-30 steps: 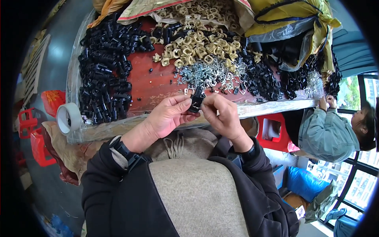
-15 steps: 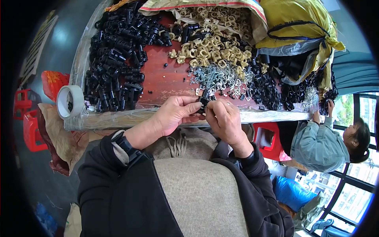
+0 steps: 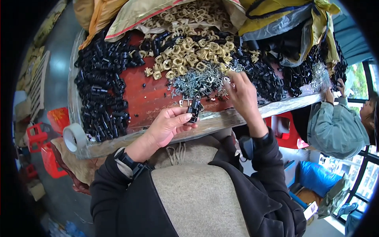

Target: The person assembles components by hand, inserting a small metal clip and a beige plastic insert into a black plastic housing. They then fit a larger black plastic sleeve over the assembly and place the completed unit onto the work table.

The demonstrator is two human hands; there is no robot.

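My left hand (image 3: 167,127) grips a small black plastic part (image 3: 193,110) just above the near edge of a red table (image 3: 142,98). My right hand (image 3: 242,94) reaches out over a heap of small silver metal clips (image 3: 199,81), fingertips at the pile's right side; whether it holds a clip is hidden. Beyond the clips lies a pile of tan ring-shaped parts (image 3: 185,51). Several black plastic parts (image 3: 100,89) are stacked along the table's left side, and more black parts (image 3: 268,77) lie to the right.
A roll of tape (image 3: 74,137) sits at the table's near left corner. Yellow and tan sacks (image 3: 276,15) lie at the far side. Another person in a grey jacket (image 3: 335,126) sits at the right end. Red plastic stools (image 3: 37,134) stand on the floor at left.
My hands were together on the black part; now my right hand has let go and moved forward to the silver clips, while my left keeps holding the part.
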